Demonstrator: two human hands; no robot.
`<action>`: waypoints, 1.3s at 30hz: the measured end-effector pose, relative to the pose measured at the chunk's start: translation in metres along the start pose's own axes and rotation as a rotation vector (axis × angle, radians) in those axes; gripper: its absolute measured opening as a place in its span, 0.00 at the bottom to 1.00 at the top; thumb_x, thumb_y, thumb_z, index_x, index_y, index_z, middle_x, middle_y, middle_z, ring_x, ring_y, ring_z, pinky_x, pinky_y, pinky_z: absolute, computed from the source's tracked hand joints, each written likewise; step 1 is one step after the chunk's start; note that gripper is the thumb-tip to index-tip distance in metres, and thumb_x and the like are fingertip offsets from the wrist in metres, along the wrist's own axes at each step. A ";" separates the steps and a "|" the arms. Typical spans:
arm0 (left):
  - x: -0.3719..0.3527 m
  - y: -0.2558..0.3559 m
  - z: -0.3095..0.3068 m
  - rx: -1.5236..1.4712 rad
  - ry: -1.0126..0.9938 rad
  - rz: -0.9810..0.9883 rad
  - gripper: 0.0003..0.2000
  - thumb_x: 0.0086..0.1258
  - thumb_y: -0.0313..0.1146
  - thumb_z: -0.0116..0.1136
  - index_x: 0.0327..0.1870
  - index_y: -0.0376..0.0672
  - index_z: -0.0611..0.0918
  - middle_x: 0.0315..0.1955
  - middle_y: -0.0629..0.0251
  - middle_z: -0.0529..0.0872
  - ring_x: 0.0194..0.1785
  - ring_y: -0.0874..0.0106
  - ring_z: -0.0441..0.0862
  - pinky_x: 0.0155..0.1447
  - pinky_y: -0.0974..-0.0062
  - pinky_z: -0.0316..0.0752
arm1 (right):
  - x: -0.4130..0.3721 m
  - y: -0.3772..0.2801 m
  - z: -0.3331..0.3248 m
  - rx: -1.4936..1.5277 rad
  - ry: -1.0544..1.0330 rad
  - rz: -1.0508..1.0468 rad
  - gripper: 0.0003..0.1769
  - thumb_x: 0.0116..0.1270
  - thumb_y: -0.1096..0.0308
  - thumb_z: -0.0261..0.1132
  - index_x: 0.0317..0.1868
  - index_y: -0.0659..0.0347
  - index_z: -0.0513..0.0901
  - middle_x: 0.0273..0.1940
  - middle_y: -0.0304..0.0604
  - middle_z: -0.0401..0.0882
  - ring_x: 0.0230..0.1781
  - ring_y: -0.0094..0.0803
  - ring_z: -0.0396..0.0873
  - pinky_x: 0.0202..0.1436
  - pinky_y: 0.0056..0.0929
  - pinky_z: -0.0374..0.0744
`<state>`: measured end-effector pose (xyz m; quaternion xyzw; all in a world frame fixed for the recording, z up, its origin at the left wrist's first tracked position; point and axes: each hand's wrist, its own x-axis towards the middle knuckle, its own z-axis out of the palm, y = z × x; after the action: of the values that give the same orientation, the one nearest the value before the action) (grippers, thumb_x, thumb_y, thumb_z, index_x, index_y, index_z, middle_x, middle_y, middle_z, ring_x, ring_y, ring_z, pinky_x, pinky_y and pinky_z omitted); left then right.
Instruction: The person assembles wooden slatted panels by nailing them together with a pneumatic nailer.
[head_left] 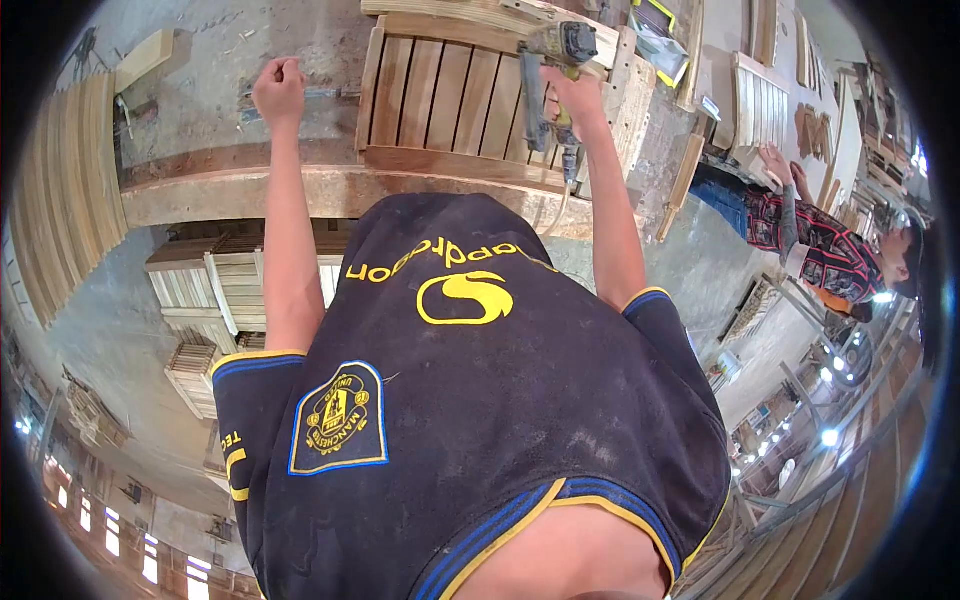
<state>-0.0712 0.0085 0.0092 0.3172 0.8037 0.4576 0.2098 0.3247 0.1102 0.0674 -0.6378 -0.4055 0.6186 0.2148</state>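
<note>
We see the right hand (572, 95) with its fingers wrapped tight around the grip of a pneumatic nail gun (548, 60), whose dark head sits over the far right corner of a slatted wooden panel (440, 100). The panel lies flat on the workbench (230, 190), straight ahead of the person's chest, and the gun's hose (562, 200) trails back from the handle toward the body. The left hand (279, 90) is curled into a closed fist, fingers pressed together and holding nothing that we can make out, resting on the bare grey bench top to the left of the panel and apart from it. To the right, a co-worker in a plaid shirt (830, 250) has a hand (775, 160) on another slatted panel (760, 105). Stacked slatted pieces (210, 290) sit below the bench edge.
</note>
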 end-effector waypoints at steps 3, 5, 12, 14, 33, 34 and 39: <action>0.000 -0.001 0.000 0.009 0.001 0.000 0.10 0.62 0.33 0.53 0.32 0.39 0.85 0.17 0.67 0.83 0.23 0.79 0.80 0.31 0.80 0.72 | 0.001 -0.017 0.034 0.019 -0.053 0.085 0.10 0.61 0.66 0.68 0.31 0.59 0.74 0.19 0.32 0.67 0.13 0.21 0.64 0.15 0.25 0.64; 0.003 -0.006 0.001 -0.009 0.016 0.012 0.10 0.62 0.34 0.53 0.32 0.40 0.85 0.17 0.67 0.83 0.23 0.78 0.80 0.32 0.79 0.73 | 0.009 -0.019 0.047 -0.012 -0.126 0.076 0.11 0.61 0.66 0.67 0.30 0.59 0.73 0.18 0.32 0.67 0.13 0.21 0.64 0.15 0.25 0.63; 0.006 -0.030 0.007 -0.015 0.042 0.045 0.10 0.63 0.33 0.52 0.34 0.39 0.85 0.17 0.68 0.83 0.22 0.81 0.78 0.29 0.82 0.71 | 0.011 -0.035 0.065 -0.145 -0.182 0.076 0.09 0.60 0.66 0.66 0.32 0.59 0.74 0.19 0.31 0.65 0.14 0.19 0.63 0.15 0.23 0.61; 0.008 -0.029 0.009 -0.009 0.046 0.045 0.10 0.64 0.33 0.52 0.34 0.39 0.85 0.17 0.68 0.83 0.22 0.81 0.78 0.29 0.82 0.71 | 0.008 -0.043 0.072 -0.150 -0.173 0.042 0.09 0.61 0.66 0.66 0.33 0.60 0.74 0.19 0.31 0.66 0.15 0.19 0.63 0.16 0.22 0.61; -0.003 0.019 -0.004 0.170 -0.032 -0.011 0.14 0.65 0.38 0.51 0.25 0.36 0.79 0.19 0.57 0.79 0.24 0.61 0.77 0.33 0.63 0.71 | -0.028 -0.014 0.103 -0.564 -0.348 -0.084 0.17 0.56 0.66 0.68 0.41 0.70 0.77 0.21 0.42 0.76 0.17 0.30 0.75 0.21 0.31 0.74; -0.003 0.020 -0.006 0.254 -0.073 0.029 0.15 0.65 0.39 0.51 0.24 0.36 0.78 0.18 0.56 0.79 0.23 0.59 0.76 0.33 0.63 0.70 | -0.047 -0.004 0.099 -0.720 -0.395 -0.155 0.18 0.55 0.67 0.67 0.43 0.69 0.77 0.22 0.47 0.78 0.20 0.37 0.79 0.25 0.35 0.77; 0.005 0.024 -0.014 0.439 -0.363 0.001 0.16 0.63 0.39 0.51 0.23 0.34 0.75 0.18 0.53 0.77 0.24 0.58 0.75 0.32 0.59 0.68 | -0.106 0.030 0.122 -1.207 -0.630 -0.441 0.24 0.49 0.69 0.67 0.48 0.61 0.71 0.32 0.55 0.81 0.35 0.54 0.80 0.38 0.48 0.78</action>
<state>-0.0761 0.0130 0.0366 0.4320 0.8327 0.2085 0.2767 0.2252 -0.0180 0.0922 -0.3395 -0.8394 0.3831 -0.1828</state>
